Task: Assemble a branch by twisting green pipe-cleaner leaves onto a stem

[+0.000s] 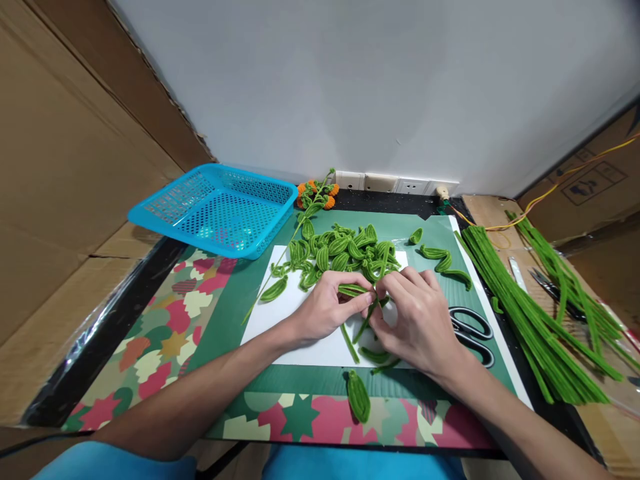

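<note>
Near the middle of the table, my left hand [333, 303] pinches a leaf of bent green pipe cleaner [353, 290] between thumb and fingers. My right hand [413, 313] meets it at the leaf's right end, its fingers closed on a green pipe cleaner [369, 320] whose tip is hidden by the fingertips. Just beyond both hands lies a pile of finished-looking green leaves [340, 247] on a white sheet [285, 333]. Short green pieces [350, 343] lie below the hands, and one coiled leaf [359, 397] rests close to the front edge.
A blue perforated basket [220, 213] stands at the back left, beside an orange-flowered pipe cleaner stem [315, 193]. Black-handled scissors [473, 333] lie right of my right hand. Long green pipe cleaners [530, 313] and pliers [555, 290] are farther right. Wall sockets [395, 183] line the back.
</note>
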`<act>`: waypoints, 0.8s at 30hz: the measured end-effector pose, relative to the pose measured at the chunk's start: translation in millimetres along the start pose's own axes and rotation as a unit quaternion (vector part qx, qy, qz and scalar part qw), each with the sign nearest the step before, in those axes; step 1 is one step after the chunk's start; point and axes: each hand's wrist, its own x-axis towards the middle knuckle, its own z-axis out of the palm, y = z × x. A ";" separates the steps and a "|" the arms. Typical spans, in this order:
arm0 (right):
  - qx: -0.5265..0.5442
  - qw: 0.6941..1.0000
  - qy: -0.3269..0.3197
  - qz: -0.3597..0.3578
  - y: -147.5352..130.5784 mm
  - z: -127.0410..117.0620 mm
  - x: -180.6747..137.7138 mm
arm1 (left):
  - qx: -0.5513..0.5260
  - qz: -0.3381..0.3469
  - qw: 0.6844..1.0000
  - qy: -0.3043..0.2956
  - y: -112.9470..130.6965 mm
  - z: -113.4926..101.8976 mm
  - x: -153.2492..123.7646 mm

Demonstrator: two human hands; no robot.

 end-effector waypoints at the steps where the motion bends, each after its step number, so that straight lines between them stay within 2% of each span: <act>1: 0.003 1.000 0.000 -0.001 0.3 -0.2 0.5 | -0.001 0.000 1.000 0.003 -0.4 0.0 0.2; 7: 0.044 0.998 0.023 -0.026 8.4 -4.4 -0.4 | -0.041 -0.014 0.998 0.048 -2.1 -1.2 2.9; 10: 0.061 0.996 0.043 -0.046 14.4 -5.3 -1.7 | -0.071 -0.033 0.996 0.047 -1.8 -2.1 3.7; 16: 0.008 0.996 0.055 -0.064 16.0 -7.2 -1.3 | -0.091 -0.042 0.994 0.035 -0.5 -2.7 3.2; 24: -0.030 0.997 0.034 -0.061 11.0 -6.9 2.9 | -0.072 -0.024 0.996 0.046 -3.0 -0.5 3.4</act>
